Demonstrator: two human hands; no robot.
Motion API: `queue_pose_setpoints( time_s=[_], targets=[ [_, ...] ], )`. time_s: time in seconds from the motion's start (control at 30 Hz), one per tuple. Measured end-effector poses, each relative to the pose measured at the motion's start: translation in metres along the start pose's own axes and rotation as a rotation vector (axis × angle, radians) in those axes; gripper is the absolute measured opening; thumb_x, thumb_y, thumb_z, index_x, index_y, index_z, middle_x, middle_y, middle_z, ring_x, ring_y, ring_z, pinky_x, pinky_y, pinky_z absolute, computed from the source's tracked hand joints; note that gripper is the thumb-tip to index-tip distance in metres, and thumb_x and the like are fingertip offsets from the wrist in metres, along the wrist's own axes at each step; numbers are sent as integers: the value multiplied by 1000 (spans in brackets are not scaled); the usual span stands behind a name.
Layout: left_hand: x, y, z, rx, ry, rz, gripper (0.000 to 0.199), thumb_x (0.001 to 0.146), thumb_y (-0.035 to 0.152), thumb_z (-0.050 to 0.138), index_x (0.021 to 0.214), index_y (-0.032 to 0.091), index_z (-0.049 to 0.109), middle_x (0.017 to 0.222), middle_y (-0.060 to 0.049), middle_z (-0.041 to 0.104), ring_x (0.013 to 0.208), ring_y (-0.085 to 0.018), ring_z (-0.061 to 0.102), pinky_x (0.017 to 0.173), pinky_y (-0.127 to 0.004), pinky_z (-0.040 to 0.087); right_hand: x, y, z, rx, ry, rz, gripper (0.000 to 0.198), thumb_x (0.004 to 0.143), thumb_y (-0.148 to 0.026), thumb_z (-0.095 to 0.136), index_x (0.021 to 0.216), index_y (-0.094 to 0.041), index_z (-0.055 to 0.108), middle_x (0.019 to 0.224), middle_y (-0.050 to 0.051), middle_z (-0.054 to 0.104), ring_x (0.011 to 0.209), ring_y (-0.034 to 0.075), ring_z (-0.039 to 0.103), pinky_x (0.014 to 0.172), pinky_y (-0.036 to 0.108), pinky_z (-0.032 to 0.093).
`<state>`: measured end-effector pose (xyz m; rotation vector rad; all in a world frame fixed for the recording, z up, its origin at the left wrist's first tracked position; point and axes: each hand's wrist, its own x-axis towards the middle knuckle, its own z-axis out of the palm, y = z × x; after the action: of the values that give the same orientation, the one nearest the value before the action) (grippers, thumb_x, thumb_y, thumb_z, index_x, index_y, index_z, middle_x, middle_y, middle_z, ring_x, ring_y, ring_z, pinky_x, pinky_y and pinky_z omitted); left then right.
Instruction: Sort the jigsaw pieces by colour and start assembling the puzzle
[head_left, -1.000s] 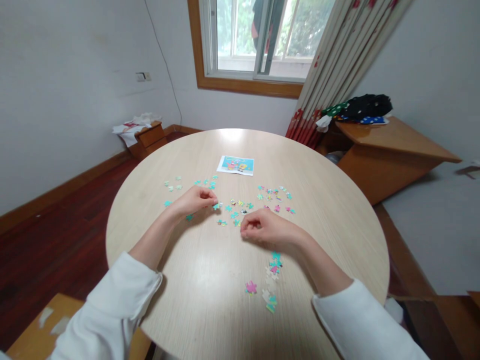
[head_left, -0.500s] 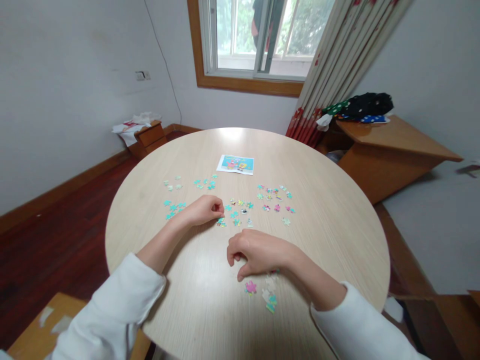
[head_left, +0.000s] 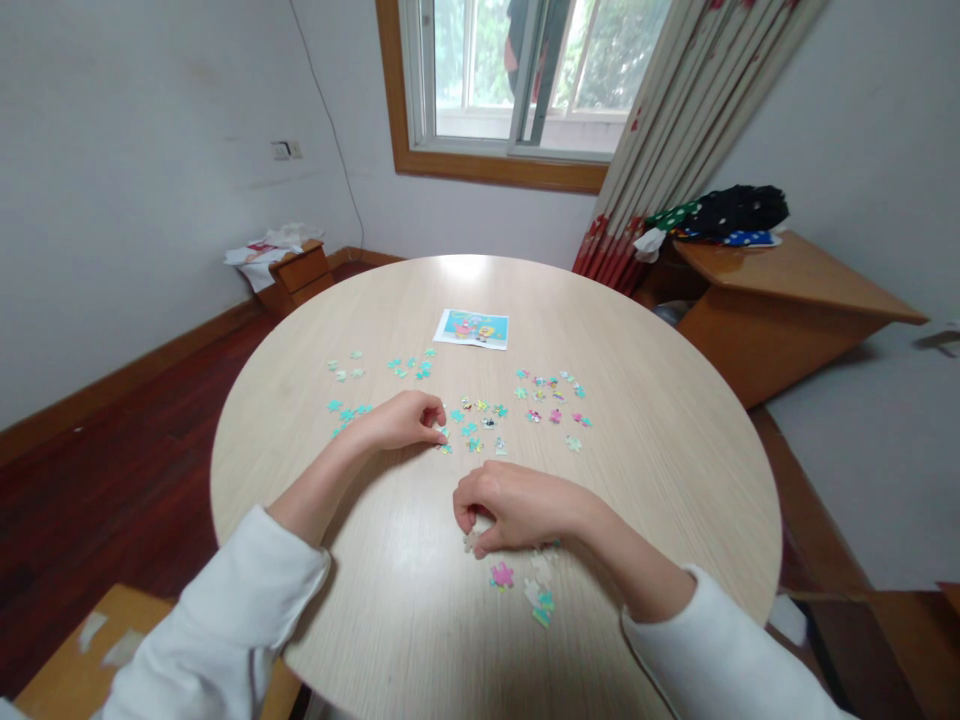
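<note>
My left hand (head_left: 407, 418) rests over the left middle of the table, its thumb and forefinger pinched on a small teal jigsaw piece (head_left: 445, 446) that the fingertips partly cover. Nearer to me, my right hand (head_left: 517, 506) is curled, with a pale jigsaw piece (head_left: 472, 540) between thumb and fingers. Just below that hand lie a pink piece (head_left: 502, 574), some pale pieces and a teal-and-yellow piece (head_left: 541, 608). Between and beyond the hands sit several teal and yellow pieces, among them a teal one (head_left: 469, 429) and a whitish one (head_left: 500, 446).
A printed cartoon picture (head_left: 471, 329) lies toward the far side of the round table (head_left: 390, 620). Loose pieces form groups: pale and teal ones at left, pink ones (head_left: 556, 416) at right. A wooden cabinet (head_left: 795, 300) stands beyond the table's right edge.
A pale jigsaw piece has come into sight between my right thumb and fingers. My left fingertips have dipped slightly onto the teal piece. The other pieces look unmoved.
</note>
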<state>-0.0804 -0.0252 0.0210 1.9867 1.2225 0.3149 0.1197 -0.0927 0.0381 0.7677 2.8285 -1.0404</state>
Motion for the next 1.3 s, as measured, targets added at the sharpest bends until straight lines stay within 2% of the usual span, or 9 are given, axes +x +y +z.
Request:
queue_pose_setpoints(
  time_s=[0.13,0.27,0.43,0.63,0.77,0.97,1.1,1.2,1.3],
  targets=[
    [0,-1,1,18,2,13,14,65,27,63,71,16,58,60,2,52,56,-11,45,53,-24,33,1,1,1,155,25,57,7,70,-12,65,68,-16,60,59,-5,50,55,7,42,54,20,30],
    [0,0,3,24,8,37,10,67,25,60,70,16,55,62,2,52,58,-11,45,56,-24,34,3,3,0,290,207,66,8,71,-8,59,70,-16,61,66,-3,56,60,9,49,58,20,37],
    [-2,4,3,15,26,44,2,70,18,51,69,17,51,63,2,51,59,-11,45,59,-25,35,5,5,-2,368,398,-47,21,72,-1,48,70,-17,62,75,0,61,75,11,55,72,23,42],
    [1,0,6,94,101,85,8,72,15,47,76,17,54,70,-1,55,64,-13,47,61,-26,36,10,7,1,519,437,90,21,74,-3,46,74,-16,62,71,0,61,66,10,56,66,24,44],
    [3,-4,6,145,149,99,8,73,16,48,76,17,56,74,-3,59,68,-14,51,64,-27,38,12,9,3,625,499,128,19,78,-6,46,79,-15,63,75,2,64,69,11,59,69,27,47],
    [0,-2,-1,130,71,54,13,67,27,62,73,16,58,68,-1,57,63,-14,50,59,-25,36,12,10,-1,654,555,140,18,81,-15,49,81,-16,66,83,4,66,77,12,60,77,31,47],
    [1,-2,1,152,77,60,13,70,26,58,78,16,60,71,-1,57,64,-14,50,60,-25,37,12,13,-2,686,605,163,10,77,-20,56,78,-16,65,78,4,65,72,13,59,73,31,48],
    [2,-4,3,182,106,61,14,74,24,54,84,16,60,74,-2,58,66,-14,50,62,-26,37,11,25,-5,700,716,188,9,73,-23,60,79,-16,62,74,3,63,68,13,58,68,29,47],
    [4,-6,5,206,138,70,16,74,21,53,88,16,60,77,-4,58,68,-15,50,65,-27,38,8,45,-11,660,900,232,12,71,-24,60,82,-17,59,74,2,63,66,13,57,65,29,47]
  ],
)
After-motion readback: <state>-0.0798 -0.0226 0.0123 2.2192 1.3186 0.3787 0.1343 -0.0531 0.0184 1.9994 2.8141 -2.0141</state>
